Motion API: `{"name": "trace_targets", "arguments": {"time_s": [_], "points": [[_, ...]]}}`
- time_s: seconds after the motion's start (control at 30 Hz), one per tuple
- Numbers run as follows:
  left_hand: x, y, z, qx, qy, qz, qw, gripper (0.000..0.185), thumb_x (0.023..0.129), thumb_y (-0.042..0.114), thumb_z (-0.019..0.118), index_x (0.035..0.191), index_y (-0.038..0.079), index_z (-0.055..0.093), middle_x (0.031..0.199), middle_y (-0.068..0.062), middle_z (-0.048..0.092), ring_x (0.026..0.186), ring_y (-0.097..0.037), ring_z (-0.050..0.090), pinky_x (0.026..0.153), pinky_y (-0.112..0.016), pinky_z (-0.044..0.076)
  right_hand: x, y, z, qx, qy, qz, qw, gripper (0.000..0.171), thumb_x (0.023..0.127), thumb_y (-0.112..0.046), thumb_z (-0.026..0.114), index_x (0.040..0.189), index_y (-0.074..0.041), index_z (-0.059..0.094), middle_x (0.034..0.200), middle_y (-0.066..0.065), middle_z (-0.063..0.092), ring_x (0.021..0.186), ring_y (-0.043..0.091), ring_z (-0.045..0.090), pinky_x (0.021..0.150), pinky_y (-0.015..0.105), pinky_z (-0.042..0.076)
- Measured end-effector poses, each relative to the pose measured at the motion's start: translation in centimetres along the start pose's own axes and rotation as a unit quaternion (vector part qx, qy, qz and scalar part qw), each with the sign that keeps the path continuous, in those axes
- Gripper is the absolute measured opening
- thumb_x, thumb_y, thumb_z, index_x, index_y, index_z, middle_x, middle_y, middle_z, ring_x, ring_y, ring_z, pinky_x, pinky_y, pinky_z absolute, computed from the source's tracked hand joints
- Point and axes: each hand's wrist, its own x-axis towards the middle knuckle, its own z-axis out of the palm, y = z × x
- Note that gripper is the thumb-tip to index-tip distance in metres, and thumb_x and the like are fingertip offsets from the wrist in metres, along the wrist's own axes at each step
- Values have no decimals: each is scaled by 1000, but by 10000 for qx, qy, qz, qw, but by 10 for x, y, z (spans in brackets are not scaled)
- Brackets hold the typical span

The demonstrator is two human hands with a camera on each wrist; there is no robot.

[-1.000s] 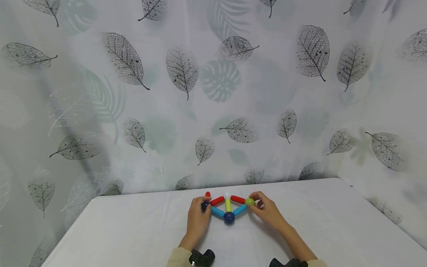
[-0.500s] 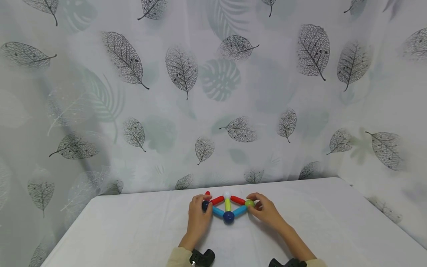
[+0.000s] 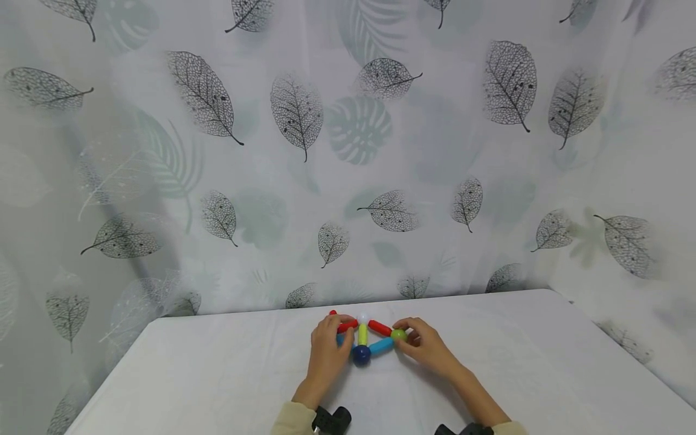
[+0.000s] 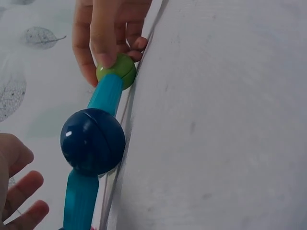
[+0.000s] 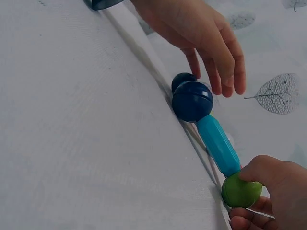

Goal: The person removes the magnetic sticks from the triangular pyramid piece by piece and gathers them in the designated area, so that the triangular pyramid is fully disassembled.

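A flat frame of magnetic rods and balls lies on the white table (image 3: 217, 374). It has a white ball (image 3: 362, 317), two red rods (image 3: 379, 328), a yellow rod (image 3: 362, 334), a blue rod (image 3: 382, 345), a dark blue ball (image 3: 361, 354) and a green ball (image 3: 399, 334). My right hand (image 3: 409, 337) pinches the green ball (image 5: 241, 191) at the frame's right corner. My left hand (image 3: 333, 331) lies over the left corner with fairly straight fingers (image 5: 211, 72). One fingertip touches a second dark ball (image 5: 181, 80), which is partly hidden.
A leaf-patterned curtain (image 3: 348, 151) hangs right behind the table. The table's back edge (image 3: 489, 294) runs just beyond the frame. Both wrists carry black camera mounts (image 3: 331, 418).
The frame has slid left and slightly nearer, and its left side has folded in. My left hand now covers the left ball and left blue rod. My right hand followed with the green ball.
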Motion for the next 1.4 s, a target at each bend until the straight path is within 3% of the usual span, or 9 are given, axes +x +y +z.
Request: {"name": "trace_targets", "arguments": {"time_s": [0.23, 0.37, 0.47, 0.6, 0.73, 0.93, 1.17, 1.4], "points": [[-1, 1, -2, -358, -522, 657, 9958, 16, 88, 11, 69, 104, 8, 68, 104, -2, 68, 103, -20, 60, 93, -43, 49, -1, -2, 5, 253, -182, -536, 9981, 27, 88, -8, 71, 113, -1, 63, 103, 12, 63, 82, 14, 58, 72, 25, 52], [-3, -2, -2, -260, -815, 1022, 9911, 18, 85, 18, 74, 100, 9, 69, 98, 1, 70, 103, -21, 61, 94, -47, 46, -2, -3, 10, 411, -281, -907, 9946, 27, 87, -9, 72, 111, 1, 62, 101, 14, 63, 79, 12, 57, 68, 23, 51], [-4, -4, -2, -84, -1187, 969, 9882, 21, 82, 26, 77, 97, 13, 70, 95, 4, 69, 108, -24, 57, 92, -52, 39, -3, -5, 14, 528, -373, -1011, 9928, 29, 87, -9, 72, 111, 1, 62, 101, 14, 63, 77, 9, 56, 65, 21, 50], [-6, -7, -2, 183, -1535, 825, 9845, 23, 80, 32, 79, 95, 16, 72, 94, 6, 69, 117, -29, 51, 92, -54, 34, -5, -7, 17, 661, -480, -815, 9933, 31, 86, -10, 73, 113, 0, 62, 101, 13, 63, 76, 8, 54, 64, 20, 48], [-6, -11, 1, 348, -1626, 819, 9827, 22, 80, 31, 79, 97, 17, 74, 94, 6, 71, 121, -29, 49, 93, -53, 33, -6, -7, 18, 726, -457, -540, 9949, 32, 85, -11, 74, 113, 0, 63, 99, 12, 65, 74, 6, 53, 62, 21, 47], [-5, -12, 1, 232, -1708, 800, 9818, 24, 80, 33, 79, 99, 18, 75, 94, 5, 72, 124, -29, 47, 94, -53, 31, -4, -6, 17, 656, -427, -365, 9963, 29, 85, -12, 74, 111, -1, 64, 97, 9, 65, 71, 4, 52, 62, 20, 47], [-6, -8, -2, 401, -2098, 783, 9738, 20, 80, 31, 80, 99, 26, 76, 103, 6, 72, 129, -30, 41, 99, -58, 28, -2, -2, 17, 532, -285, -195, 9980, 29, 87, -10, 71, 113, 0, 64, 102, 11, 65, 71, 3, 52, 63, 20, 48], [-6, -5, -2, 590, -1921, 771, 9766, 20, 80, 39, 79, 93, 24, 76, 97, 8, 72, 126, -28, 45, 97, -57, 32, -3, -5, 20, 416, -40, 26, 9991, 36, 86, -17, 74, 115, 2, 63, 101, 11, 64, 70, 3, 53, 63, 20, 48]]}}
